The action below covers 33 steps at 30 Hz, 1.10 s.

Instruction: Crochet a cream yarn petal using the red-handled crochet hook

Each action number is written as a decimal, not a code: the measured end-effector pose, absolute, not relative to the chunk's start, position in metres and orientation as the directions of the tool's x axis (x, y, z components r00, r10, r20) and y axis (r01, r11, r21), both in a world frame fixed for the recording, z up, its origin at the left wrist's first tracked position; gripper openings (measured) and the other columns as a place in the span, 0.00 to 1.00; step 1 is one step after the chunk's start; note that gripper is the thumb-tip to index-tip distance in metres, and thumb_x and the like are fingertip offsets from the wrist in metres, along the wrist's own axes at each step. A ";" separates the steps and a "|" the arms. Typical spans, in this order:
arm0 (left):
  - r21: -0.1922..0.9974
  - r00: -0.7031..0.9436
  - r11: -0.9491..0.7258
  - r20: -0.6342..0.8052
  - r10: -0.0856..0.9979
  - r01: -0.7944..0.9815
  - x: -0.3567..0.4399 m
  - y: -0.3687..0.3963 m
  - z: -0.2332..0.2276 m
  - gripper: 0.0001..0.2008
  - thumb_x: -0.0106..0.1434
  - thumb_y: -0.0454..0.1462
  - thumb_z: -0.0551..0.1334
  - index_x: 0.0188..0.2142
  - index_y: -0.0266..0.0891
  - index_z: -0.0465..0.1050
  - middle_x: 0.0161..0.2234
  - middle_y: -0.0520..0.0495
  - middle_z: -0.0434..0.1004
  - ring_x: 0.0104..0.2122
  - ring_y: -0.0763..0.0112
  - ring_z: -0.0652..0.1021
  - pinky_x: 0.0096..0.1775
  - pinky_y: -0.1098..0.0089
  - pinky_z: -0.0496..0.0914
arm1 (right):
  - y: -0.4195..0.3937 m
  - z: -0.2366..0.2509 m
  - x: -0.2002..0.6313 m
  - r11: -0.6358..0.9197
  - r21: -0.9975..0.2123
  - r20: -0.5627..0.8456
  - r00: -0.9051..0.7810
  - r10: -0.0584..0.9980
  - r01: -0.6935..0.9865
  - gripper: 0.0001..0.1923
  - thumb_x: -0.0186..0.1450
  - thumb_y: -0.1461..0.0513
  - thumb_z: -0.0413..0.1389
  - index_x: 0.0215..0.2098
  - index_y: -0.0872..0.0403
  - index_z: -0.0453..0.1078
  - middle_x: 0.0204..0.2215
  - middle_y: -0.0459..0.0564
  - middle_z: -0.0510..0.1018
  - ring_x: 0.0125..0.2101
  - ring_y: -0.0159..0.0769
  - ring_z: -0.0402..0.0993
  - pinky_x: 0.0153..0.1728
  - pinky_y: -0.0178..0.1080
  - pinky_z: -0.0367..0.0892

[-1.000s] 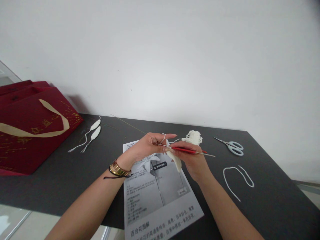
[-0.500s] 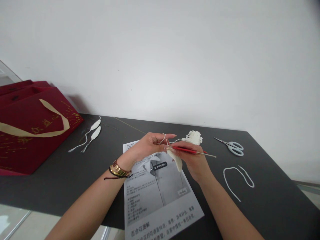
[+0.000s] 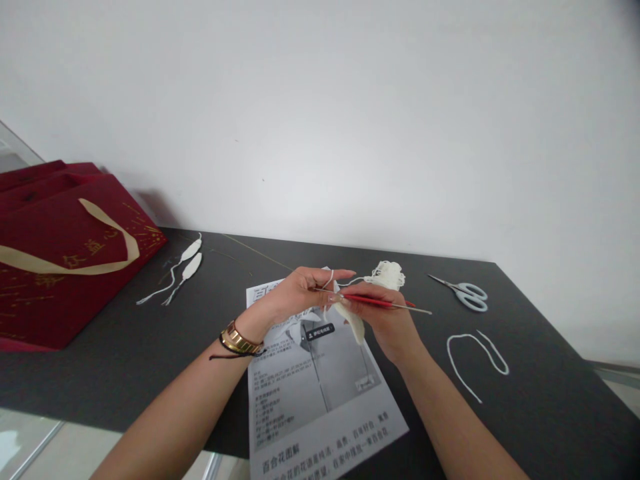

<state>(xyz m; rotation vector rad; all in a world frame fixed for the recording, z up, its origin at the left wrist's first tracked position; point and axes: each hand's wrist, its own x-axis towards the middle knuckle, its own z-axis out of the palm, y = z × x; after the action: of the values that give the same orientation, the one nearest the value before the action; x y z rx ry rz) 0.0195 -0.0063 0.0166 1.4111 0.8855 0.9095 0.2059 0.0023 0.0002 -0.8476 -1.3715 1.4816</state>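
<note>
My right hand [image 3: 384, 317] is closed around the red handle of a crochet hook [image 3: 370, 301], whose tip points left. My left hand [image 3: 297, 293] pinches the edge of a white crocheted piece [image 3: 354, 324] between thumb and fingers, close to the hook's tip. The piece hangs down between the hands. Yarn loops over the outstretched left index finger and leads to a heap of white yarn [image 3: 387, 275] behind the right hand. A thin wire [image 3: 260, 255] runs from the table's back edge toward the left hand. The stitches at the hook's tip are too small to make out.
Beneath the hands lies a printed sheet [image 3: 325, 427] on the dark table [image 3: 120, 360]. Scissors [image 3: 465, 293] and a loose yarn strand [image 3: 453, 370] lie at right. At left are two white crocheted petals [image 3: 191, 267] and a red gift bag [image 3: 65, 233].
Both hands stay in nearly the same place. The left index finger and its yarn loop have shifted slightly right, and the hook's tip has moved a little at the crocheted piece.
</note>
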 end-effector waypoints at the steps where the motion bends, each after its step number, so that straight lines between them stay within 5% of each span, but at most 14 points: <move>1: 0.999 0.407 -0.032 0.026 0.913 0.008 0.019 -0.006 0.017 0.12 0.56 0.39 0.66 0.40 0.38 0.78 0.27 0.48 0.74 0.27 0.73 0.70 0.29 0.72 0.64 | 0.002 0.000 0.206 0.038 -0.985 0.095 -0.343 0.935 -0.168 0.06 0.51 0.62 0.66 0.29 0.51 0.79 0.29 0.47 0.81 0.30 0.36 0.74 0.33 0.37 0.69; 8: 0.999 0.415 -0.020 0.004 0.910 0.034 0.019 -0.007 0.019 0.25 0.59 0.40 0.63 0.56 0.40 0.67 0.25 0.54 0.67 0.24 0.77 0.65 0.30 0.71 0.61 | 0.003 0.001 0.205 0.017 -0.980 0.083 -0.328 0.941 -0.197 0.07 0.50 0.61 0.67 0.29 0.51 0.79 0.28 0.47 0.81 0.27 0.35 0.75 0.30 0.37 0.70; 24: 0.982 0.342 -0.075 0.131 0.931 -0.173 0.025 -0.006 0.013 0.21 0.57 0.34 0.66 0.51 0.45 0.73 0.38 0.48 0.75 0.36 0.72 0.73 0.40 0.69 0.65 | 0.006 0.004 0.215 0.182 -0.980 0.196 -0.259 0.946 -0.077 0.04 0.53 0.62 0.65 0.29 0.50 0.79 0.28 0.48 0.80 0.30 0.37 0.74 0.33 0.39 0.67; 29: 0.953 0.278 -0.203 0.263 0.924 -0.226 0.029 -0.008 0.011 0.17 0.58 0.33 0.65 0.48 0.46 0.76 0.37 0.48 0.76 0.37 0.72 0.72 0.41 0.69 0.64 | 0.004 0.009 0.218 0.290 -0.955 0.297 -0.297 0.908 -0.068 0.04 0.56 0.62 0.64 0.31 0.48 0.79 0.31 0.48 0.81 0.32 0.39 0.74 0.35 0.40 0.66; 33: 0.952 0.259 -0.166 0.234 0.937 -0.258 0.033 -0.009 0.010 0.19 0.57 0.34 0.66 0.49 0.46 0.75 0.37 0.48 0.76 0.35 0.72 0.72 0.39 0.69 0.64 | 0.004 0.011 0.218 0.321 -0.945 0.325 -0.301 0.896 -0.066 0.04 0.56 0.62 0.64 0.31 0.48 0.79 0.31 0.48 0.81 0.33 0.39 0.74 0.36 0.41 0.66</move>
<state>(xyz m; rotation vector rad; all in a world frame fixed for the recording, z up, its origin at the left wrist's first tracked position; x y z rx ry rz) 0.0334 -0.0091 0.0095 1.3009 0.7204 1.2350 0.2180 0.0035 0.0111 -0.7807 -1.5609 1.1767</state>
